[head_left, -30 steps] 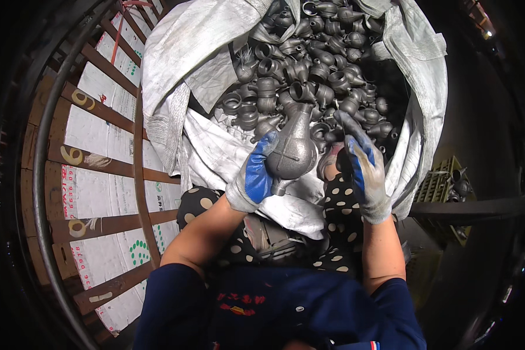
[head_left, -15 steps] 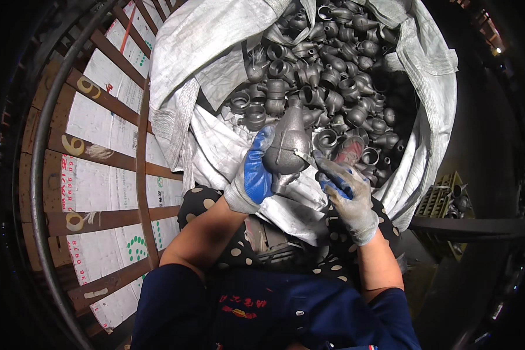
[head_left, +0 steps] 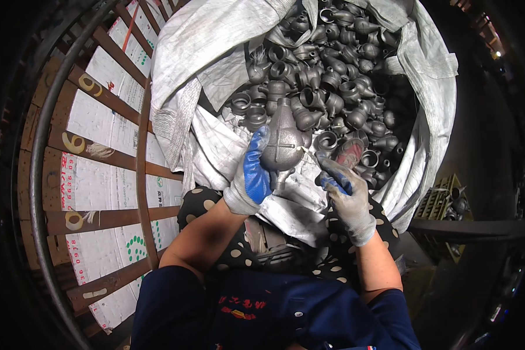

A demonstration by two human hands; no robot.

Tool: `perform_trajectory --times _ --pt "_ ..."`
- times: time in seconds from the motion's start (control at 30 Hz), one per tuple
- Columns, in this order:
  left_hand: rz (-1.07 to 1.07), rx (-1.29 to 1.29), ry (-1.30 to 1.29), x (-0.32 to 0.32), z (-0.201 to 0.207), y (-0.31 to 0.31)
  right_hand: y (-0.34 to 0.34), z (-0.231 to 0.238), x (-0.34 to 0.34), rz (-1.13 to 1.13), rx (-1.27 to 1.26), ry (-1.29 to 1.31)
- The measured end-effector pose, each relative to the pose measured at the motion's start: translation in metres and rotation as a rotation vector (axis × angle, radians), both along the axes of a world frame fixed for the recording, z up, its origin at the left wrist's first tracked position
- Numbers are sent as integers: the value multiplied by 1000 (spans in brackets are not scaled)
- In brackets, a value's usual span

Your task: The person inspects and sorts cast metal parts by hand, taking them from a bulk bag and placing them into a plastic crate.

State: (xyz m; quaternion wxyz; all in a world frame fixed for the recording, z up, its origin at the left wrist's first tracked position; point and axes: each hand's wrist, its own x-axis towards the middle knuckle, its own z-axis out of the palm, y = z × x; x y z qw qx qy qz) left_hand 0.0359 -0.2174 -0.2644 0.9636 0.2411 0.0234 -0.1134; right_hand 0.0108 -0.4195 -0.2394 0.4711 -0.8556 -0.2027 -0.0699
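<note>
My left hand (head_left: 252,169), in a grey glove with a blue palm, grips a grey metal casting (head_left: 283,144). The casting has a round bulb, a tapering neck pointing away from me, a raised seam line across it and a short stub at its near end. My right hand (head_left: 347,195), gloved the same way, is closed around a slim tool (head_left: 310,153) with a pale tip. That tip lies close to the right side of the bulb; whether it touches is unclear. Most of the tool is hidden by the fingers.
A large white woven sack (head_left: 210,35) stands open before me, with several similar grey castings (head_left: 332,76) heaped inside. A reddish object (head_left: 350,153) lies among them. To the left is a rusty metal rack (head_left: 143,169) against white cartons (head_left: 102,181); at right, a yellow crate (head_left: 434,201) holds metal parts.
The casting has shifted slightly left and turned in my left hand, its neck now straighter. My right hand has drawn back slightly toward me, with the tool's tip still close to the bulb.
</note>
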Motion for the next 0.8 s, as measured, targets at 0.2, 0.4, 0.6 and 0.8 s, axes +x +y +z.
perform_trajectory --times 0.2,0.4,0.6,0.8 --pt "119 123 47 4 -21 2 9 -6 -4 5 281 321" --pt "206 218 -7 2 -28 1 15 0 -7 -36 126 234" --pt "174 137 31 3 -20 2 14 1 -5 40 53 133" --pt "20 -76 26 1 -8 1 11 4 -6 -29 334 516"
